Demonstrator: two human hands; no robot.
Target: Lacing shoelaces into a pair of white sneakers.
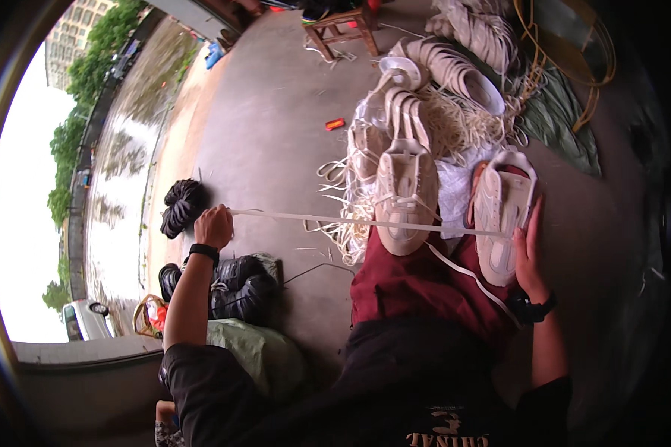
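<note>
A flat, pale lace [343, 221] is being held out in a nearly straight line, its left end being gripped in the left hand [215, 227], whose fingers are being curled into a closed fist. This fist is being held above the floor [276, 164], toward its left, open edge; a black band [204, 253] is being worn on the wrist. The toe of a beige shoe [406, 175] is being crossed by the lace, the shoe being supported at the far edge of the maroon trousers [417, 290].

The right hand [529, 257] is being held partly open, its fingers being laid along the outer side of a second beige shoe [490, 205], located at the far right edge of the trousers. One digit is being placed just beside the right end of the lace; whether the lace is being pinched there cannot be told.

To the left of the first shoe, a tangle of cream laces [343, 235] is being displayed. Nearer the floor's left edge, a dark bundle [183, 208] is being shown; toward the far edge, a wooden stool [343, 33] is being seen.
</note>
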